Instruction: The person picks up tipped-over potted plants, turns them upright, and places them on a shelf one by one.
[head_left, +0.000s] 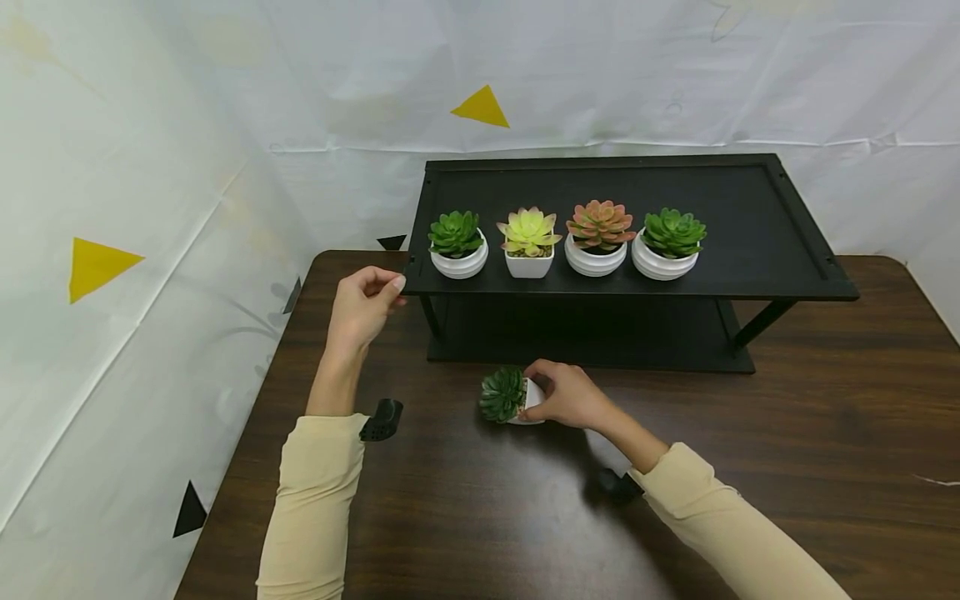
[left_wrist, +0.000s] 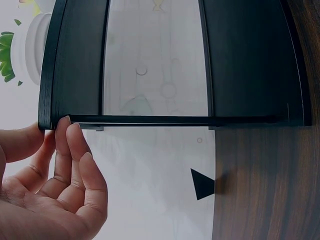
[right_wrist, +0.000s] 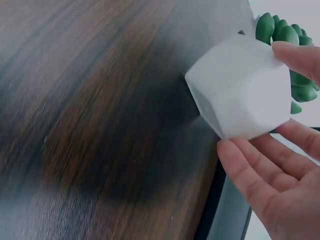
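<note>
My right hand (head_left: 567, 395) grips a small potted succulent (head_left: 504, 395) by its white pot, thumb on one side and fingers on the other. The plant is tipped sideways, its dark green leaves facing left, low over the table in front of the shelf. In the right wrist view the white pot (right_wrist: 245, 87) shows its base and angular sides. My left hand (head_left: 362, 307) pinches the front left corner of the black two-tier shelf (head_left: 750, 225), thumb on top and fingers beneath. Seen from the left wrist, the fingertips (left_wrist: 65, 122) sit at the end of the upper board.
On the upper board stand a green succulent (head_left: 460, 265), a yellow-green one (head_left: 529, 265), a reddish one (head_left: 595, 263) and another green one (head_left: 663, 263), in a row toward the left. The lower board (head_left: 585, 333) lies underneath. The brown table (head_left: 840, 433) meets white sheeting (head_left: 637, 75) behind.
</note>
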